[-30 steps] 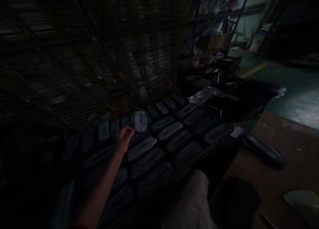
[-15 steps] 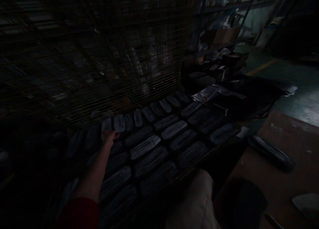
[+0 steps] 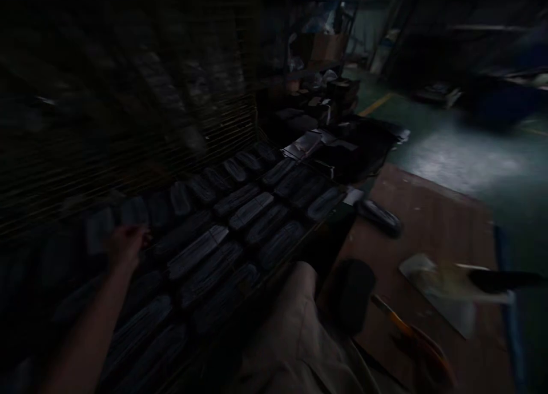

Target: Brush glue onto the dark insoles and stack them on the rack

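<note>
My left hand [image 3: 126,245] reaches from the lower left to the back row of dark, tied bundles [image 3: 201,189] standing on end against a wire mesh wall [image 3: 222,117]. It touches the row beside a paler bundle [image 3: 97,232]. Darkness and motion blur hide whether its fingers grip anything. More flat bundles [image 3: 250,209] lie in rows in front of the hand. My right hand is out of view. My knee in beige trousers [image 3: 299,325] shows at the bottom.
A pile of black bags and papers [image 3: 351,148] sits at the far end of the rows. On the brown floor mat [image 3: 432,222] lie a black shoe [image 3: 379,217], an orange-handled tool [image 3: 411,331] and a pale sheet [image 3: 440,291]. Green floor lies beyond.
My left hand has moved left along the back row of bundles. The view has swung to the right and is now blurred, showing more of the floor.
</note>
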The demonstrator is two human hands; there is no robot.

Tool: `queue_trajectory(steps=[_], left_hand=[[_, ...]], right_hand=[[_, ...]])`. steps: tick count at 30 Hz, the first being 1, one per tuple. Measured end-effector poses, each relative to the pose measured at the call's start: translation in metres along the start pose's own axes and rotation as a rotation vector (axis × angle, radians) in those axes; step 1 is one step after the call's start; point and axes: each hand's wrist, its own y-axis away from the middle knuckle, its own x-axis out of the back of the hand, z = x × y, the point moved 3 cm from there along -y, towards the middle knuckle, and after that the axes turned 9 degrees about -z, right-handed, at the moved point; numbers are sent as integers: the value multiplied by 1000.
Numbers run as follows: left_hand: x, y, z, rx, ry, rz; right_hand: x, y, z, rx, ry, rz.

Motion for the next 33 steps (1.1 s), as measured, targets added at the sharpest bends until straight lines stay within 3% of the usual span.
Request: queue_trajectory(steps=[2,4,7,10,12,13,17,22,28,33], left_hand=[[-32,44,12,-77,109,-204],[-70,107,22,-155,156,-495],[-133,228,25,-185,134,-1030],[-194,341,15,-150,127,-1501],[-231,392,4,-125,84,-1633],[-246,408,-2,-121,45,-1624],[-289,435,-22,-156,-179,-1477],[-308,439,-31,-318,-300,-1324],[-317,443,-42,-161,-319,-1439],[-319,446,-48,-9,-282,-1525]], right_hand=[[5,-4,12,-5,17,16],[7,-9,25,-11,6,-4],[3,-16,38,-39,-105,-77],[-3,-20,37,-23,-57,-95],[-6,-25,32,8,-8,-116],[-7,-28,30,27,10,-126],[-11,-45,26,103,43,-159],[-18,-68,25,189,131,-233],[-32,-88,25,277,251,-297],[-33,-78,27,240,381,-338]])
